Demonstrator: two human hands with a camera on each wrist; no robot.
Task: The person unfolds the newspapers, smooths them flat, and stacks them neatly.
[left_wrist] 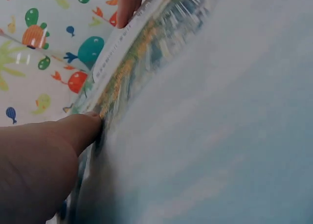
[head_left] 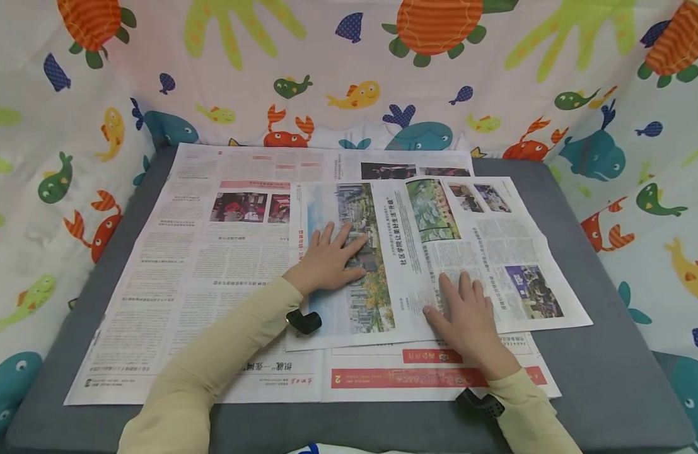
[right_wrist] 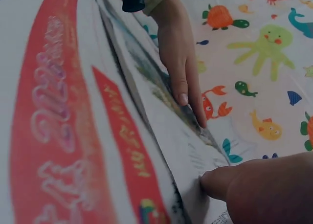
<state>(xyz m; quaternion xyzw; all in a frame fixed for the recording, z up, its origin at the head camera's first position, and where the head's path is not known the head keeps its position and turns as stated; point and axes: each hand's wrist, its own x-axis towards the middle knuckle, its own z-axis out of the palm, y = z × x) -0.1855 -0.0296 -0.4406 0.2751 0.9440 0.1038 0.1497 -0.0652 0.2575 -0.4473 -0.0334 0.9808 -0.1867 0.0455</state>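
A smaller newspaper sheet [head_left: 405,321], printed with a tall city photo and several smaller pictures, lies on top of a wide spread newspaper [head_left: 139,302]. My left hand [head_left: 330,260] rests with fingers spread on the city photo of the upper sheet. To its right and nearer the front edge, my right hand [head_left: 465,318] lies with straight, spread fingers on the same sheet's lower part. In the left wrist view the left thumb [left_wrist: 80,128] presses on the paper. The right wrist view shows the right thumb [right_wrist: 220,182] on the upper sheet, beside the red banner [right_wrist: 44,106] of the lower newspaper.
Both papers lie on a grey table [head_left: 604,359], with its grey surface showing on the right and along the front. A curtain [head_left: 349,69] printed with sea animals hangs behind and at both sides. A dark band device [head_left: 304,321] sits on each wrist.
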